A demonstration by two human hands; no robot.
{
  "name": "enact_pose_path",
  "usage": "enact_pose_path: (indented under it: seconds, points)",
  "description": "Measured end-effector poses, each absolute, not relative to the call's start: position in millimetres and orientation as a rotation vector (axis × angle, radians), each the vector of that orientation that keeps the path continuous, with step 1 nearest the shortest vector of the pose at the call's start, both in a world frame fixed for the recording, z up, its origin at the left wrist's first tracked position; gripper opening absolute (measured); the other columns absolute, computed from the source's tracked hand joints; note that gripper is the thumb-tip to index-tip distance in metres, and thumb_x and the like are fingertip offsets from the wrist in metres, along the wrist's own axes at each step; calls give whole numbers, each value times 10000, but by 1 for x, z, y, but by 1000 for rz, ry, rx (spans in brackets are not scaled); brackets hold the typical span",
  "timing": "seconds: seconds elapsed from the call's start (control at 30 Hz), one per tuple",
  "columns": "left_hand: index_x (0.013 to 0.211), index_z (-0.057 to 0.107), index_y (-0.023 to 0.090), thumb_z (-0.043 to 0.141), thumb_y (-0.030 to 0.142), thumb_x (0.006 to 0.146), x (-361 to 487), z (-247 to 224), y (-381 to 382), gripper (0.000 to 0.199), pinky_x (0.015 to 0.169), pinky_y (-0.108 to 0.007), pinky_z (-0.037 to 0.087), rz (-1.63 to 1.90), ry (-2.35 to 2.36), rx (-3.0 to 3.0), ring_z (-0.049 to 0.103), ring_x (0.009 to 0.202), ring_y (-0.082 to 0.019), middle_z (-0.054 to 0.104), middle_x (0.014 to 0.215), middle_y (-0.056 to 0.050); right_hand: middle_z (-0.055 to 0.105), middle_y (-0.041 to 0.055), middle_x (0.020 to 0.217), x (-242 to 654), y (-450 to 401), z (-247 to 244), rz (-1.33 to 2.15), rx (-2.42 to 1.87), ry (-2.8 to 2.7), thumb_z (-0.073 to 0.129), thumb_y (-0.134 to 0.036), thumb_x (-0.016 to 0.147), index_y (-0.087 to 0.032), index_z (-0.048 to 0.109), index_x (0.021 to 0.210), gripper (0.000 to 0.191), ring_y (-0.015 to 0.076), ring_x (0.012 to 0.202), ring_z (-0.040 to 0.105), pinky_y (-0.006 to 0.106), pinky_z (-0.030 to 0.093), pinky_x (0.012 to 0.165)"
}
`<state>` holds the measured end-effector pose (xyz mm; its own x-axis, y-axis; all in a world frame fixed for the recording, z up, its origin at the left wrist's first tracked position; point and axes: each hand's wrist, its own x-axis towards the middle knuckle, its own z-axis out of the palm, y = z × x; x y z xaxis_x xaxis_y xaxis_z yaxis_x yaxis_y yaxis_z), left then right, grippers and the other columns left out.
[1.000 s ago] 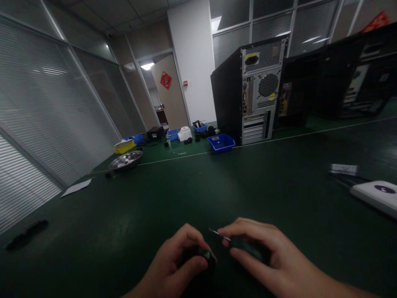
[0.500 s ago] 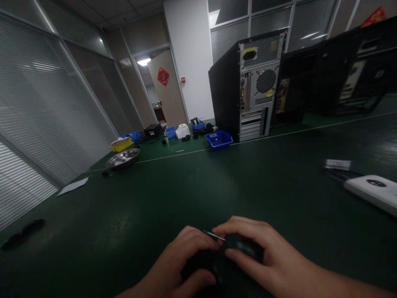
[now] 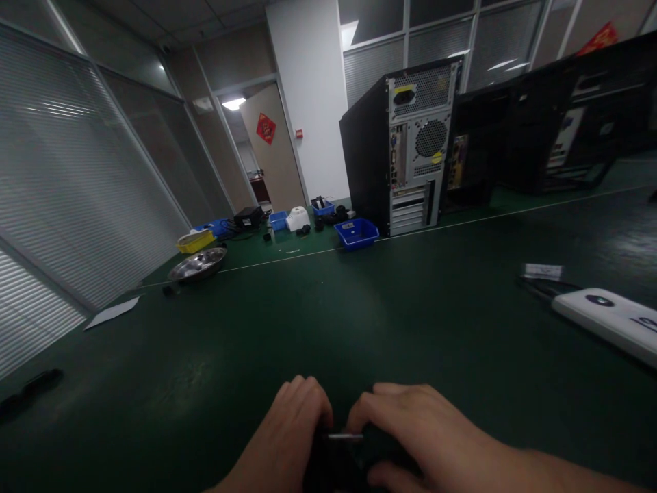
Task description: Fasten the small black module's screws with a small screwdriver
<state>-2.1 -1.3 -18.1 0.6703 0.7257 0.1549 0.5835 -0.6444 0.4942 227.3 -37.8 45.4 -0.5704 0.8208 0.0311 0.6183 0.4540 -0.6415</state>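
L hand [image 3: 287,435] curled, grip unclear; R hand [image 3: 431,428] clamped on metal-shafted tool [image 3: 345,436]; white device [image 3: 610,322] print illegible.

The tabletop [image 3: 230,335] is dark green. At twelve o'clock, the tray [image 3: 358,242] is blue; at eleven, the bin [image 3: 195,242] is yellow; at two, the device [image 3: 610,316] is white with dark markings; at six, the slim shaft [image 3: 345,437] is silvery.

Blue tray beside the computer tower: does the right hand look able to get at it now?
Probably, with a stretch: only green tabletop lies before the blue tray, though the right hand holds a tool.
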Motion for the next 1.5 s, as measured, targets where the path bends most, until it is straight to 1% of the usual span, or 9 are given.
enact_pose_path:
  seconds: [0.27,0.37,0.47,0.6,0.73,0.9,1.17,1.33,1.5]
  points:
    - [947,531,220,719,318,730,3,4,-9,303,627,-285,371,584,918,2147,470,738,-181,526,879,-26,730,17,974,229,-37,47,823,-1172,-2367,757,3,684,-199,669,987,375,204,887,693,240,511,742]
    - [1075,526,238,688,249,784,6,12,-11,333,693,-306,413,718,880,1868,535,803,-186,533,1005,-47,721,1,950,230,-35,39,797,-1132,-2256,761,5,683,-206,654,965,369,182,855,694,222,505,719]
    - [1137,487,232,677,211,811,8,12,-10,378,765,-341,430,683,773,1538,596,878,-208,606,998,-61,705,-17,941,232,-32,32,783,-1033,-2134,714,-2,733,-222,629,961,328,153,847,685,207,500,724]
    - [1082,519,215,734,150,772,9,7,-10,382,743,-318,432,662,742,1361,611,850,-184,659,957,-54,691,-25,938,233,-32,30,754,-927,-2041,705,-13,747,-233,605,946,313,135,830,674,194,493,709]
    - [1048,555,217,765,119,726,12,6,-14,396,678,-285,424,648,774,1343,591,777,-156,647,900,-21,696,-22,933,229,-34,29,713,-914,-2048,706,2,750,-236,598,929,317,141,835,676,201,491,723]
    - [969,572,209,781,62,675,16,11,-17,390,632,-241,395,669,790,1326,577,709,-125,632,798,30,693,4,886,227,-32,23,688,-791,-2169,680,-8,761,-200,583,898,255,140,785,668,199,491,664]
    - [923,568,201,782,71,699,16,9,-18,336,609,-212,392,692,734,1277,585,677,-103,640,759,35,686,15,911,224,-31,17,641,-803,-2172,617,-40,789,-211,565,921,222,141,791,662,199,493,651]
    - [1002,565,227,774,106,741,10,-7,-16,356,671,-239,439,733,629,1350,620,757,-126,654,860,8,680,10,907,225,-33,17,661,-820,-2157,615,-42,791,-212,561,918,219,138,786,658,197,495,654]
    - [1026,564,240,756,133,772,10,-14,-18,336,645,-231,439,772,586,1391,625,758,-131,646,895,-6,682,1,898,226,-33,13,681,-757,-2152,605,-57,815,-214,563,910,188,125,770,670,180,495,648]
